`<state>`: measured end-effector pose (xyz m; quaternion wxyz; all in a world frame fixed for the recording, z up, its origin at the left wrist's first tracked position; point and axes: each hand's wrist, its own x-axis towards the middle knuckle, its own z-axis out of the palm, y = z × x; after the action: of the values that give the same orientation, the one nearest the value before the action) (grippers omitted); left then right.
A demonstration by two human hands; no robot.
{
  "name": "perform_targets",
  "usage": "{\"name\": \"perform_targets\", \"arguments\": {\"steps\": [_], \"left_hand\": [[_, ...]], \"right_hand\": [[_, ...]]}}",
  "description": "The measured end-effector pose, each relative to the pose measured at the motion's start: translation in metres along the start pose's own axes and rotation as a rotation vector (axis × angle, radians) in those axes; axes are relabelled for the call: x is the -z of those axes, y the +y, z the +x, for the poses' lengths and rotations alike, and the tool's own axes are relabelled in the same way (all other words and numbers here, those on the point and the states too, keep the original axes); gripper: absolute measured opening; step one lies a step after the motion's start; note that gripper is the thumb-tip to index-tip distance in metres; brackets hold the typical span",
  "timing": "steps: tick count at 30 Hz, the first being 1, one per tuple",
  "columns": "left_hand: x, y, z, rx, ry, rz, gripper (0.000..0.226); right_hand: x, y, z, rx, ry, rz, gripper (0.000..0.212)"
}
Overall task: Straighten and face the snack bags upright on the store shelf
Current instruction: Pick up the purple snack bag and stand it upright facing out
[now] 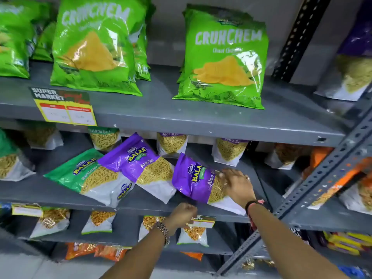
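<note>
On the middle grey shelf (153, 206) three Balaji bags lie flat and askew. A green Ratlami Sev bag (88, 176) is on the left. A purple Aloo Sev bag (141, 164) overlaps it in the middle. Another purple Aloo Sev bag (197, 180) lies to the right. My right hand (237, 184) rests with spread fingers on the right side of that right purple bag. My left hand (183, 215) is curled at the shelf's front edge just below the same bag, and whether it pinches the bag's corner is hidden. Several more sev bags stand upright at the shelf's back.
Green Crunchem chip bags (223, 59) stand on the shelf above, behind a yellow price tag (64, 111). A perforated grey upright (322, 182) runs diagonally on the right, with orange and purple packs beyond it. Lower shelves hold small snack bags (98, 222).
</note>
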<state>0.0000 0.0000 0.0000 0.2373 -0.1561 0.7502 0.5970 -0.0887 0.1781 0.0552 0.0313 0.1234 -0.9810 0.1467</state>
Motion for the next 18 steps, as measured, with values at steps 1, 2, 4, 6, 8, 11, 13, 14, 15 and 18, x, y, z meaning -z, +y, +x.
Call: {"name": "perform_targets", "arguments": {"steps": [1,2,4,6,8,11,13,14,15,18], "left_hand": [[-0.007,0.0,0.006,0.026,0.002,-0.133,0.013],[-0.014,0.002,0.01,0.062,0.01,-0.244,0.014],[-0.024,0.005,0.02,0.093,0.077,-0.438,0.016],[-0.036,0.006,0.029,0.105,0.125,-0.583,0.017],[-0.045,0.005,0.037,0.086,0.183,-0.66,0.016],[-0.055,0.004,0.044,0.066,0.264,-0.727,0.019],[-0.059,0.0,0.046,0.038,0.307,-0.755,0.02],[-0.06,-0.002,0.046,0.017,0.319,-0.783,0.02],[-0.061,-0.005,0.048,0.001,0.334,-0.803,0.02],[-0.063,-0.008,0.049,-0.049,0.367,-0.808,0.019]], "right_hand": [[-0.002,0.006,0.009,-0.048,-0.009,0.069,0.038],[-0.003,0.011,0.018,-0.097,-0.043,0.116,0.039],[-0.008,0.023,0.04,-0.161,-0.145,0.163,0.042],[-0.016,0.032,0.061,-0.181,-0.252,0.22,0.043],[-0.024,0.038,0.08,-0.193,-0.331,0.313,0.037],[-0.042,0.043,0.105,-0.188,-0.465,0.386,0.034],[-0.05,0.045,0.113,-0.204,-0.508,0.464,0.035],[-0.052,0.045,0.115,-0.222,-0.502,0.508,0.036],[-0.053,0.046,0.115,-0.239,-0.489,0.539,0.037],[-0.052,0.05,0.109,-0.297,-0.439,0.572,0.036]]}}
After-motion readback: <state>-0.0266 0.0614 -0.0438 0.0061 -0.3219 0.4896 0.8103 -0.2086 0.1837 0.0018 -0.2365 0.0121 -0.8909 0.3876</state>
